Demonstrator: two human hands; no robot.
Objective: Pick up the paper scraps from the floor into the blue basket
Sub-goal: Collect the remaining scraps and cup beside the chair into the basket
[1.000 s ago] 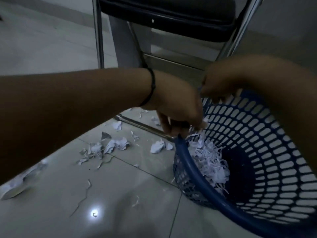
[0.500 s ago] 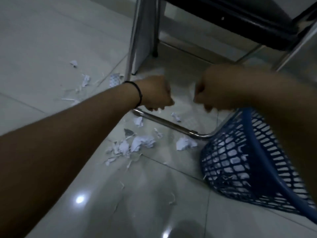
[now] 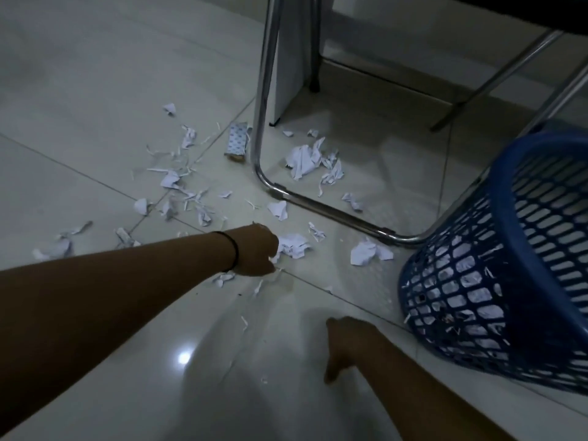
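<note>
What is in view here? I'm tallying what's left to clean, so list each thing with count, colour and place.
paper scraps: many, white, scattered on the floor left of and under the chair frame
crumpled scrap: one, white, at the left hand
patterned wrapper: one, white with dots, beside the chair leg
blue basket: one, blue, right, tilted, paper inside
chair frame: one, chrome, centre
floor: pale glossy tiles
wristband: one, black, left wrist
left hand: reaches to the crumpled scrap; grip hidden
right hand: low near the floor, holds nothing visible
</note>
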